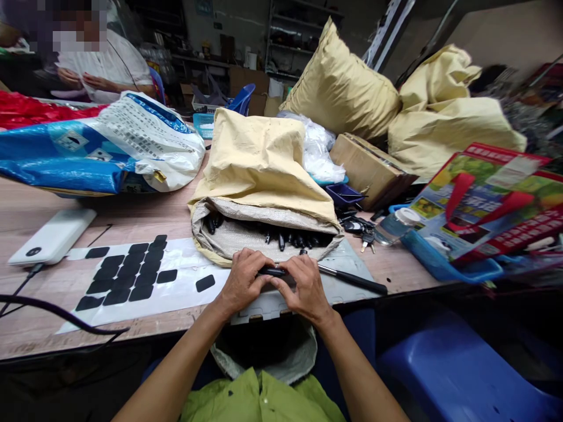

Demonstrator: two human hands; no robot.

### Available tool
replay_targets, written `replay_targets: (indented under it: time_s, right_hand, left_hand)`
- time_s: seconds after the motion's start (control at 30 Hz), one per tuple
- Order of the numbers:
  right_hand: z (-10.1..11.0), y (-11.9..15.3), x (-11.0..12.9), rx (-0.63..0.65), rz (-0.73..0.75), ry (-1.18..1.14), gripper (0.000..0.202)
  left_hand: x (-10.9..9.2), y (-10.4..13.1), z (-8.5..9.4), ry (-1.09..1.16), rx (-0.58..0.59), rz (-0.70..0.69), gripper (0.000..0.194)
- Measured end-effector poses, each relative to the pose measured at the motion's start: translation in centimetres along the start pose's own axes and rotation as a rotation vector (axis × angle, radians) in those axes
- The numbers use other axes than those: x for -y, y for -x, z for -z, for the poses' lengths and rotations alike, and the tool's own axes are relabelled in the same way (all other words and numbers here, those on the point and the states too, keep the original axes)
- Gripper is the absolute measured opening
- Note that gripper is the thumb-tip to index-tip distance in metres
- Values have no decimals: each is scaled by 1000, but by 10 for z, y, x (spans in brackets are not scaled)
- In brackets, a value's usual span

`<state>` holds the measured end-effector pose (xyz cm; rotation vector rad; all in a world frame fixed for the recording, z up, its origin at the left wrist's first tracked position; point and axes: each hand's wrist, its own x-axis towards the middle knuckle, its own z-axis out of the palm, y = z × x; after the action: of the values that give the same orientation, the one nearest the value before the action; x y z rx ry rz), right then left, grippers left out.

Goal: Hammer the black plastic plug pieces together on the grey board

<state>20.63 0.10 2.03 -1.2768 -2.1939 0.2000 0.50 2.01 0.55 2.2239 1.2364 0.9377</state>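
My left hand (pixel 247 278) and my right hand (pixel 304 284) meet at the table's front edge, both closed on one short black pen-like rod (pixel 272 271). Fingers cover much of the rod, so its exact kind is unclear. Just beyond them lies a cream sack (pixel 264 152), its mouth facing me, with several black pen-like pieces (pixel 281 240) inside. A long tool with a metal shaft and black handle (pixel 358 281) rests to the right of my right hand. Under my hands is a grey board (pixel 347 264). Below the edge, an open sack (pixel 303 351) sits at my lap.
At left are a sheet of black stickers (pixel 143 264), a white power bank (pixel 53 237) with a cable and a blue-white bag (pixel 153 140). At right stand keys (pixel 367 239), a jar (pixel 396 225), a blue tray (pixel 440 261) and a blue stool (pixel 461 369). Another person (pixel 105 64) sits opposite.
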Motion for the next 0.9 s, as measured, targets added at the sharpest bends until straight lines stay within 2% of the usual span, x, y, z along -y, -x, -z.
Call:
replay_targets:
  time_s: [0.37, 0.9]
  right_hand:
    - [-12, 5, -11, 28, 72, 48, 24]
    - [-5, 5, -3, -19, 36, -8, 27]
  left_hand:
    - [5, 1, -6, 13, 72, -17, 15]
    - [7, 0, -2, 74, 82, -29, 17]
